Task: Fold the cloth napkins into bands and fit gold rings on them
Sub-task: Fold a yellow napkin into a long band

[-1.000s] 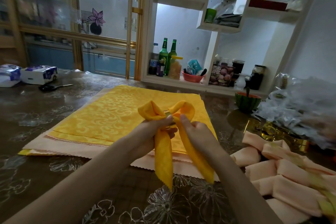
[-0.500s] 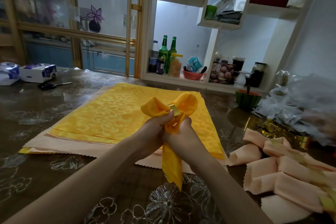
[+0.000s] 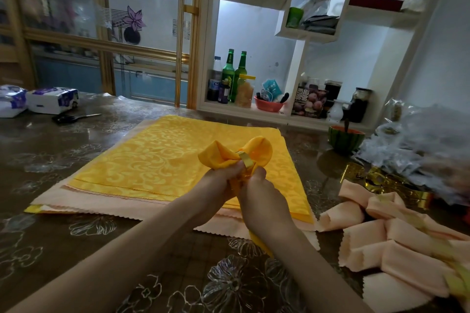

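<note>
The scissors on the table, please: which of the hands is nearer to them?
Left. The left hand grips the yellow napkin well right of the scissors; the right hand grips it too, just beyond the left, farther from them.

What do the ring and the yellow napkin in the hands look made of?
The ring: thin metal or foil-faced plastic, cannot tell which; gold, glossy, catching a bright glint. The napkin: soft woven cloth, matte yellow; it bunches into rounded loops either side of the ring.
</note>
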Motion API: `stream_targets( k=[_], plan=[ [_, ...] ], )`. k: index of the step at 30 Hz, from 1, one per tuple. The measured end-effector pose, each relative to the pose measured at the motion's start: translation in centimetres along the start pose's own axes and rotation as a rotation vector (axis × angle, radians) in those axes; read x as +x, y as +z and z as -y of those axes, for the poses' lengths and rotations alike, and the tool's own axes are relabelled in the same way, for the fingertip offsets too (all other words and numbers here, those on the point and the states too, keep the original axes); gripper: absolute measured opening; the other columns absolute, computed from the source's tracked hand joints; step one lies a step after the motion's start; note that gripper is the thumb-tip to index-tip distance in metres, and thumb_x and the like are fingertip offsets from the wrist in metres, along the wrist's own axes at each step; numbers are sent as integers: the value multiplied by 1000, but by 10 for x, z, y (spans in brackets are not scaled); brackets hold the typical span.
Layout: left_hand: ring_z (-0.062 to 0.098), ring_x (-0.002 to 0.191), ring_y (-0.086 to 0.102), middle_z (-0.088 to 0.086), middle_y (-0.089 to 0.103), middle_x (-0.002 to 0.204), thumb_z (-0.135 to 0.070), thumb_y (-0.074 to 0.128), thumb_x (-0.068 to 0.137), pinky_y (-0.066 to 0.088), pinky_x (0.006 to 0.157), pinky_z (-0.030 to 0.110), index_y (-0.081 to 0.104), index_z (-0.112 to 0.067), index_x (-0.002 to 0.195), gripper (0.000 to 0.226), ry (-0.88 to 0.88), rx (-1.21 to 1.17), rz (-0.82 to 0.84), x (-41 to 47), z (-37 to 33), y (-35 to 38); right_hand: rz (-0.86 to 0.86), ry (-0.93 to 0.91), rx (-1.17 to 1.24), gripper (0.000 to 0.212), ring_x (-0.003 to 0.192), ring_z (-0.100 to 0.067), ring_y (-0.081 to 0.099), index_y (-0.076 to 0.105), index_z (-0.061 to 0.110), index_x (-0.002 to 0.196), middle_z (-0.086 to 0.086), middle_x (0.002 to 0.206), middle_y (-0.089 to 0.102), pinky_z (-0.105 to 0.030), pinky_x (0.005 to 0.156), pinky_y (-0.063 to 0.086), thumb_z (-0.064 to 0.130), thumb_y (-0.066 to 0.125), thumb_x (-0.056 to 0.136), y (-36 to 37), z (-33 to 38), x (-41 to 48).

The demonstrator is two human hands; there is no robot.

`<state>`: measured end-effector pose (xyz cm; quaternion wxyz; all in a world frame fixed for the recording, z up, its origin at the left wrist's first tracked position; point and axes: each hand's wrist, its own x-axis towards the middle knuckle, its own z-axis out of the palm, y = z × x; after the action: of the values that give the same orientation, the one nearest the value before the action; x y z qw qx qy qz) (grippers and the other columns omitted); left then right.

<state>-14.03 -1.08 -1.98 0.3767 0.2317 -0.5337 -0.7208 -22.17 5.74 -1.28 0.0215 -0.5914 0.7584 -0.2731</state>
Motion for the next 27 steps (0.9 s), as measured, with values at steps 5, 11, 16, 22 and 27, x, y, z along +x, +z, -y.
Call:
stream_targets(
  k=[5, 11, 16, 22, 27],
  plan=[
    [17, 105, 63, 4, 68, 111, -26, 49, 95, 49, 86, 29, 61, -17, 109, 21, 5, -55, -59, -4, 2, 7, -73, -15, 177, 47, 111, -32, 50, 25, 9, 131, -10, 121, 52, -44, 89, 43, 32, 45, 95, 1, 1, 2],
    [13, 105, 60, -3, 66, 112, -32, 50, 93, 45, 90, 29, 59, -23, 111, 22, -13, -30, -29, -7, 6, 18, -184, 103, 518, 33, 86, -26, 60, 29, 7, 123, -14, 108, 59, -40, 68, 50, 24, 41, 98, 3, 7, 1],
    [16, 107, 58, -1, 65, 108, -29, 48, 95, 43, 96, 34, 59, -19, 108, 20, 6, 6, -96, -4, 6, 15, -59, 120, 85, 24, 94, -33, 57, 44, 11, 92, -6, 88, 54, -33, 64, 33, 34, 41, 98, -8, -1, 3],
    [23, 109, 61, 11, 65, 115, -41, 58, 82, 48, 96, 42, 58, -9, 119, 49, -14, 12, -74, -7, 7, 9, -63, -94, -206, 27, 92, -29, 60, 55, 12, 86, -10, 93, 61, -30, 63, 32, 35, 45, 97, -17, -2, 4],
    [24, 102, 64, 13, 67, 112, -32, 61, 86, 52, 84, 36, 61, -7, 110, 35, -107, -224, -87, -7, 1, 9, -42, -298, -321, 25, 95, -32, 59, 47, 17, 75, -13, 100, 64, -32, 67, 31, 25, 41, 97, -19, 1, 4]
  ],
)
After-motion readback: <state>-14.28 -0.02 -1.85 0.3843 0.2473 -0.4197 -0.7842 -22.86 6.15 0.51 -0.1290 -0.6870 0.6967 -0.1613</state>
